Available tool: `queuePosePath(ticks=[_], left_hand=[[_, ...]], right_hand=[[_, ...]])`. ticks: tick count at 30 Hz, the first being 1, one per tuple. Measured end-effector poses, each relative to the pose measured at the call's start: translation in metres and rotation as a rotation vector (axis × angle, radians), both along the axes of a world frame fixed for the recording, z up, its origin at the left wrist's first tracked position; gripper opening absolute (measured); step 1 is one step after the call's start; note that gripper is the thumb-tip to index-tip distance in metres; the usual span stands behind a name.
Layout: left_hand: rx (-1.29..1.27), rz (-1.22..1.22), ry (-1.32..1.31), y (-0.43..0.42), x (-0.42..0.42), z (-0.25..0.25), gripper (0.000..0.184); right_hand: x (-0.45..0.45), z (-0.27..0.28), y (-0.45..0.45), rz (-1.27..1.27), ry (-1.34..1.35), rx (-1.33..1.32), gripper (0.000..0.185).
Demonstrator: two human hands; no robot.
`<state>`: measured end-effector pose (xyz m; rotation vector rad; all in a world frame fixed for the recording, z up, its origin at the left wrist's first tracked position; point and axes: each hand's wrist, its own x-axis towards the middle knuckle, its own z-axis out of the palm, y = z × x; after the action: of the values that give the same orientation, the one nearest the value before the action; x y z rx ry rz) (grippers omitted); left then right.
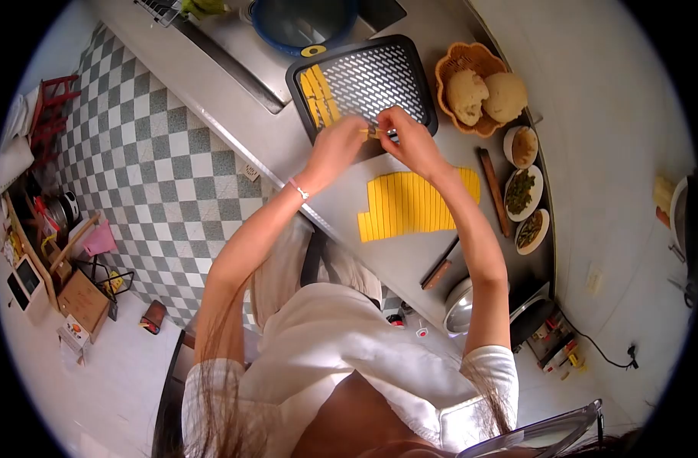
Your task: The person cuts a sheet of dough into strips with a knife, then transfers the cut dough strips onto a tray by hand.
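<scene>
Over the near edge of a black perforated baking tray (pixel 433 103), both my hands pinch a short yellow dough strip (pixel 373 133). My left hand (pixel 338 149) is closed on its left end. At the right end, the fingertips of my right hand (pixel 412 143) are closed too; part of the strip is hidden by the fingers. Several yellow dough strips (pixel 316 93) lie along the tray's left side. Below my hands, a yellow dough sheet (pixel 410 202) cut into narrow strips rests on the counter, partly covered by my right forearm.
A wooden rolling pin (pixel 494 192) and a knife (pixel 439 267) lie right of the dough. Against the wall stand a basket (pixel 443 72) with two bread-like pieces and small dishes (pixel 523 191) of food. A blue-rimmed pot (pixel 303 27) is behind the tray; a metal bowl (pixel 457 309) sits nearer.
</scene>
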<state>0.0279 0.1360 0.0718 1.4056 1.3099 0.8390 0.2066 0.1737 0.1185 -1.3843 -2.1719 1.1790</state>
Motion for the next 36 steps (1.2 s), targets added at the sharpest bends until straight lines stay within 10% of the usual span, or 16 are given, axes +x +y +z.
queuePosePath(ticks=[36], left_hand=[[0.139, 0.115, 0.368, 0.115, -0.051, -0.048, 0.013]], right_hand=[[-0.063, -0.084, 0.122, 0.034, -0.023, -0.01, 0.017]])
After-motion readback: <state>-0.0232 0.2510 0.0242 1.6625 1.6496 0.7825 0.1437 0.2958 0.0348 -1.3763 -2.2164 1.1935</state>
